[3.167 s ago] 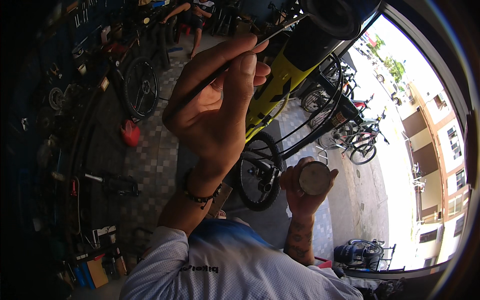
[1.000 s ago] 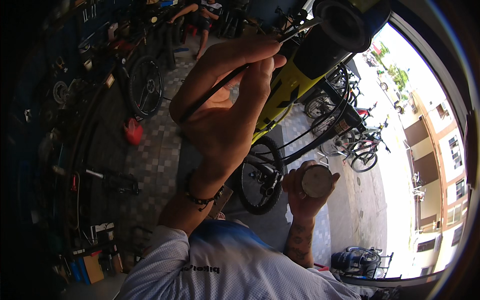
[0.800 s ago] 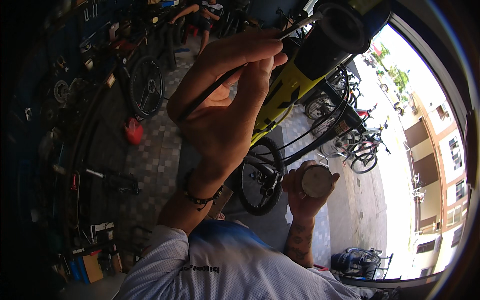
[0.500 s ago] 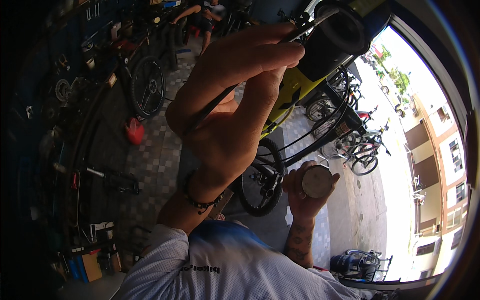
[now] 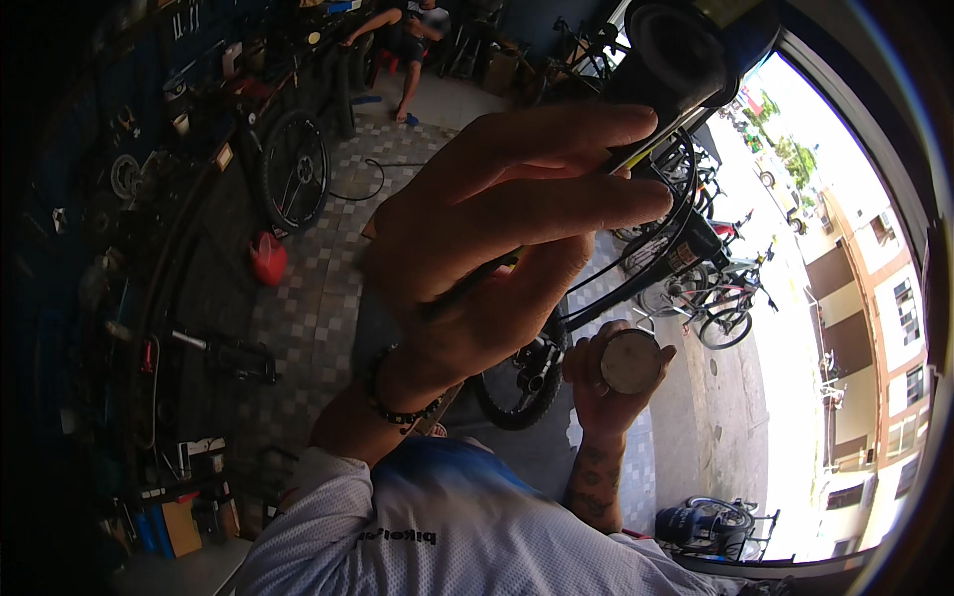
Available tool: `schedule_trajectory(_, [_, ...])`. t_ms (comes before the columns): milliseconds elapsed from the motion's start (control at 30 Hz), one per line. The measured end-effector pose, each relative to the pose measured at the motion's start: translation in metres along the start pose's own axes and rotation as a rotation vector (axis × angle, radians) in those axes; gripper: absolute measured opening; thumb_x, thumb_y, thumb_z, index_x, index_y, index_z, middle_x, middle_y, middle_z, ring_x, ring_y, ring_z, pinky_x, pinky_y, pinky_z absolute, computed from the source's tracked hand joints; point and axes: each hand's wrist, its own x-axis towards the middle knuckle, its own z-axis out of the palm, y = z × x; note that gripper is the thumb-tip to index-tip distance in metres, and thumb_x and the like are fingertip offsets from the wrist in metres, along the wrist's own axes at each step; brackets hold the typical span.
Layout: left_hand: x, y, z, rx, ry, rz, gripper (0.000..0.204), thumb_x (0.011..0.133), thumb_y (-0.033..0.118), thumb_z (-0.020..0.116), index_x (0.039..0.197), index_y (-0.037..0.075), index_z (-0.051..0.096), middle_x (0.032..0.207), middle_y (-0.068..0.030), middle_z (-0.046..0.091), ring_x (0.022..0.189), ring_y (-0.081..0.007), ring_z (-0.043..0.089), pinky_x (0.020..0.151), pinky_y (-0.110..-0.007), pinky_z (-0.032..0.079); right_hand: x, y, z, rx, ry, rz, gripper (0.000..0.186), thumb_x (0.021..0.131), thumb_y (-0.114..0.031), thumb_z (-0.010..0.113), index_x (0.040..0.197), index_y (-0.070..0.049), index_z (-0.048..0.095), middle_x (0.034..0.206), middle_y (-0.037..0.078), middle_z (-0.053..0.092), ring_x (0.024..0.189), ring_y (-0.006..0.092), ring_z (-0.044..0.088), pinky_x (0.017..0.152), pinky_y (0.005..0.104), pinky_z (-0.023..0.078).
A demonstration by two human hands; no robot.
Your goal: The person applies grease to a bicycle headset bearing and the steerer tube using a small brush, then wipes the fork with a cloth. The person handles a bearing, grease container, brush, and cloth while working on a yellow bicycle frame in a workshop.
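Observation:
My left hand (image 5: 487, 228) is raised in the middle of the view, fingers closed around a thin dark stick-like tool (image 5: 622, 157). Most of that tool is hidden by the fingers. Just beyond the fingertips is the round black open end of a bicycle frame tube (image 5: 678, 52), at the upper right. Lower and to the right, my right hand (image 5: 593, 395) grips a small round tin (image 5: 630, 362), its pale grey face turned up. A bicycle wheel (image 5: 517, 402) shows below my left hand, partly covered by it.
At left a dark workbench carries tools, with a loose wheel (image 5: 294, 171) and a red object (image 5: 267, 259) beside it. Another person (image 5: 412, 35) sits at the back. Several parked bicycles (image 5: 725, 298) stand by the bright street opening on the right.
My left hand has come down and to the right, away from the tube's open end, taking the stick-like tool with it. My right hand and the tin stay in place.

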Motion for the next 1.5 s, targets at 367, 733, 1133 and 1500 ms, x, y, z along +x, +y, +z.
schedule_trajectory(367, [-0.011, -0.003, -0.01, 0.033, -0.044, -0.061, 0.017, 0.092, -0.006, 0.068, 0.104, 0.002, 0.077, 0.124, -0.0257, 0.069, 0.109, -0.0305, 0.072, 0.086, -0.035, 0.063, 0.004, 0.006, -0.019, 0.03, -0.099, 0.029, 0.084, 0.1, -0.078, 0.022, 0.112, -0.004, 0.058, 0.074, 0.009, 0.058, 0.054, 0.0205, 0.05, 0.055, 0.0345, 0.041])
schedule_trajectory(733, [0.084, -0.005, -0.032, 0.429, -0.324, 0.121, 0.037, 0.106, 0.026, 0.048, 0.12, -0.004, 0.065, 0.101, -0.0087, 0.065, 0.082, -0.0115, 0.053, 0.079, -0.028, 0.044, 0.005, 0.003, -0.037, 0.063, -0.015, 0.055, 0.083, 0.099, -0.079, 0.022, 0.115, -0.006, 0.058, 0.08, 0.01, 0.062, 0.061, 0.0224, 0.056, 0.055, 0.0354, 0.042])
schedule_trajectory(1133, [0.184, -0.027, -0.002, 0.728, -0.616, 0.63, 0.078, 0.069, 0.037, 0.097, 0.128, 0.011, 0.053, 0.104, -0.0042, 0.062, 0.089, -0.0204, 0.06, 0.09, -0.044, 0.049, 0.017, -0.004, -0.047, 0.1, -0.031, 0.018, 0.081, 0.102, -0.076, 0.022, 0.111, -0.004, 0.058, 0.064, 0.004, 0.051, 0.053, 0.0196, 0.05, 0.054, 0.0346, 0.042])
schedule_trajectory(1500, [0.185, -0.009, -0.017, 0.621, -0.675, 0.435, 0.071, 0.071, 0.025, 0.098, 0.127, 0.01, 0.056, 0.081, 0.0031, 0.036, 0.074, -0.0096, 0.039, 0.072, -0.028, 0.05, 0.032, -0.007, -0.039, 0.076, -0.05, 0.03, 0.077, 0.104, -0.073, 0.026, 0.107, -0.004, 0.059, 0.053, -0.003, 0.04, 0.047, 0.0135, 0.038, 0.053, 0.0317, 0.035])
